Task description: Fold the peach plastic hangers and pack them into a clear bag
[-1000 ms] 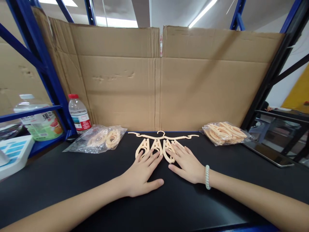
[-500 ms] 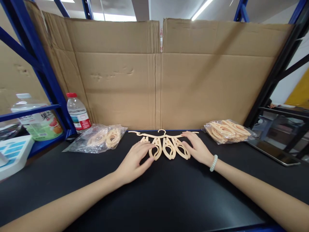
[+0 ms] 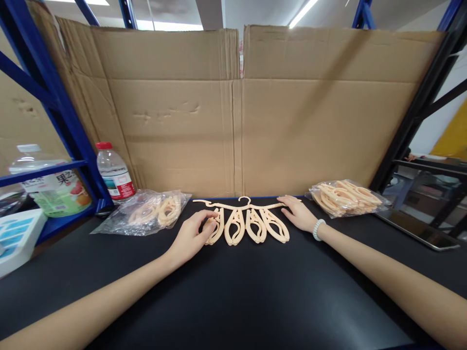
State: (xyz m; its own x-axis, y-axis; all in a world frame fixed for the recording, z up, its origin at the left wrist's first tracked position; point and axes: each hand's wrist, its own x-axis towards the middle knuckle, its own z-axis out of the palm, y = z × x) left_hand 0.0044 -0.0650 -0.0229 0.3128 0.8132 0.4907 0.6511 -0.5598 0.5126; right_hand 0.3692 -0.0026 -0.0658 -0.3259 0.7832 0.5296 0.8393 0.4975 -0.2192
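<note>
An unfolded cream plastic hanger (image 3: pixel 248 206) lies across the back of the black table, hook pointing away from me. In front of it is a row of folded cream hangers, including one left of centre (image 3: pixel 234 233), one right of centre (image 3: pixel 256 232) and one at the right end (image 3: pixel 276 228). My left hand (image 3: pixel 190 236) has its thumb and fingers curled around the leftmost folded hanger (image 3: pixel 220 229), partly covering it. Fingers outstretched, my right hand (image 3: pixel 298 214) rests at the right arm of the unfolded hanger and wears a pale beaded bracelet (image 3: pixel 318 229).
Clear plastic bags with folded hangers lie at the left (image 3: pixel 166 214) and right (image 3: pixel 345 197). At the far left are a red-capped bottle (image 3: pixel 116 177), a larger jug (image 3: pixel 60 194) and a white tray (image 3: pixel 18 243). A cardboard wall (image 3: pixel 175 121) closes the back; a tablet-like slab (image 3: pixel 419 231) sits right.
My left hand has moved left, off the middle folded hangers and onto the leftmost one. My right hand has shifted slightly right, uncovering the rightmost folded hanger.
</note>
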